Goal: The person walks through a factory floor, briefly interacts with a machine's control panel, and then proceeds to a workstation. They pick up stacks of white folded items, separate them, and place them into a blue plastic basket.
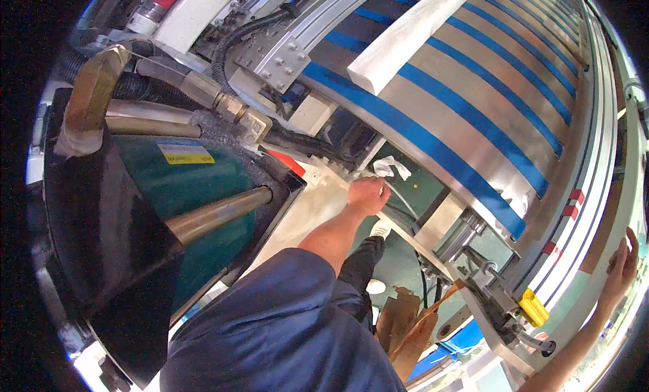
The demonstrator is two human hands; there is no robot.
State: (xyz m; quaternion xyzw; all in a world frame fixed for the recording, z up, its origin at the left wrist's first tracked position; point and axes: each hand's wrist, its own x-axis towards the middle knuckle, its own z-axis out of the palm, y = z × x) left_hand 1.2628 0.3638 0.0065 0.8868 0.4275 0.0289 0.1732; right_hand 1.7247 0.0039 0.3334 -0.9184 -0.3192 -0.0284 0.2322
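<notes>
My left hand (369, 195) is closed, fingers curled, at the edge of a cream machine frame (323, 196). What lies inside its fingers, if anything, is hidden. Just beyond it is a crumpled white scrap (392, 167), paper or cloth. Far to the right, my right hand (618, 269) is raised beside the long white side rail (587, 209), its fingers apart and no object visible in them. Between the hands stretches a machine bed of metal plates crossed by blue belts (439, 145).
A white beam (405, 43) crosses above the bed. At left stands a dark green cylinder (196, 182) with metal rods and hoses. A yellow part (533, 307) sits at the rail's near end. Torn brown cardboard (402, 324) lies low, beside my legs.
</notes>
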